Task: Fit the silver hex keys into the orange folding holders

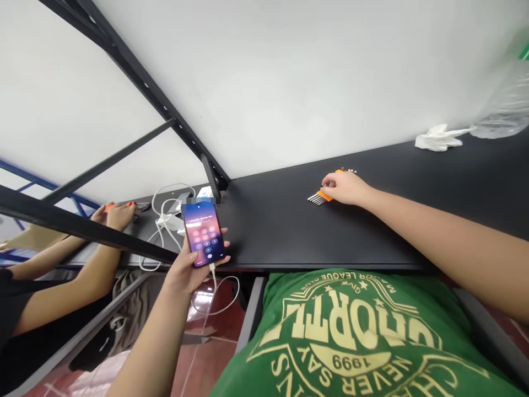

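Note:
My left hand [188,267] is wrapped round a smartphone [204,234], its lit screen showing a number keypad. A white charging cable [212,273] runs from the phone's bottom edge and loops below the table edge. On the black tabletop, the fingers of my right hand [345,186] are closed over an orange holder [324,195] with several thin metal rods [316,199] sticking out to the left. Some orange and small pale tips [351,170] show behind that hand. Whether they belong to the same holder I cannot tell, as my hand covers the middle.
White cables and an adapter [171,222] lie left of the phone. Black metal frame bars [152,94] slant across the left. Beyond them, another person's hands [119,215] hold an orange item. A crumpled white tissue [438,138] and clear plastic [502,110] are at the right.

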The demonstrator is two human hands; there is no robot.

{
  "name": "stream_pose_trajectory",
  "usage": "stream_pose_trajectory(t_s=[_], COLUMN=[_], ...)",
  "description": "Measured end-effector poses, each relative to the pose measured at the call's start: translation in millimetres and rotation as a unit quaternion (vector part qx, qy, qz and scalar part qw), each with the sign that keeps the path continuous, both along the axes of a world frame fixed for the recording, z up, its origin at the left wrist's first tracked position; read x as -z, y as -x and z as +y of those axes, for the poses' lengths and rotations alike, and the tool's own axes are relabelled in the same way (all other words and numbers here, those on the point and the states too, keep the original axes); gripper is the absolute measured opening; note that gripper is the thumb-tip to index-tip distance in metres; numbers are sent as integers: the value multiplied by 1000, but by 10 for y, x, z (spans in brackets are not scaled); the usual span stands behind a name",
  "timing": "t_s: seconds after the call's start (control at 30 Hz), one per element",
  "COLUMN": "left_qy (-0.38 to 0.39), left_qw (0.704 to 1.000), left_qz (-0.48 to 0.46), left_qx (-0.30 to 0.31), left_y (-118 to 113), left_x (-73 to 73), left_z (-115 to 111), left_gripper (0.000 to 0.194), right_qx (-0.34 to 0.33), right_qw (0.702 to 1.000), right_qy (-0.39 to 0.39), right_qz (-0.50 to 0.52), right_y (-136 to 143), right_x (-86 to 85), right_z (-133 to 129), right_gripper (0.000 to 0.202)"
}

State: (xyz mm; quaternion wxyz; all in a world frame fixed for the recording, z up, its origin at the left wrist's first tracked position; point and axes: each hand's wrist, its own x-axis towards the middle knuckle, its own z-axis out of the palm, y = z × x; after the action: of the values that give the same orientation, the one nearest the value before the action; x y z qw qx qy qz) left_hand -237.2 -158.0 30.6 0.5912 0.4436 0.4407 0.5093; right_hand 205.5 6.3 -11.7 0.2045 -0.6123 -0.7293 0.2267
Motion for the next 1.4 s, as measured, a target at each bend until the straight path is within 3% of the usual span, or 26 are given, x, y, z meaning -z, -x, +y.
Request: stream_pose_trajectory(t_s=[0.3,0.5,0.77,0.87,0.97,1.03,1.1,1.2,1.3,1.4], left_qy=[-17,-5,2,13,63,98,113,87,87,38], left_qw=[996,993,991,990,983,966,937,903,865,775], left_qz=[58,70,30,14,80,164,240,328,435,608], left_qx=[-60,-92,-130,-142,-156,-172,-228,-264,-233,-168], left_y=[-65,-43,-101,-58,70,147,188,202,196,166], left_x=[-17,26,-42,-125,-181,-189,-171,-121,-72,-26], left_z=[-204,-214,-290,-225,-31,141,310,510,617,650], left_gripper=[86,96,88,82,73,62,52,69,88,91], right_qx=[1,4,0,3,-3,-6,-5,0,1,-11], right_qw=[1000,1000,1000,1000,1000,1000,1000,1000,1000,999], right_qy=[-9,-1,-2,-1,-2,-1,0,-2,-9,-12], right_qz=[-6,-4,-7,-6,-2,0,2,12,27,39], right_y=[-13,-9,-7,-1,3,1,-3,-12,-17,-19], right_x=[41,30,10,1,-6,-10,-14,-6,19,40], right_z=[15,9,4,-3,-5,-5,-5,5,25,41], right_gripper=[28,29,29,28,28,27,26,20,15,14])
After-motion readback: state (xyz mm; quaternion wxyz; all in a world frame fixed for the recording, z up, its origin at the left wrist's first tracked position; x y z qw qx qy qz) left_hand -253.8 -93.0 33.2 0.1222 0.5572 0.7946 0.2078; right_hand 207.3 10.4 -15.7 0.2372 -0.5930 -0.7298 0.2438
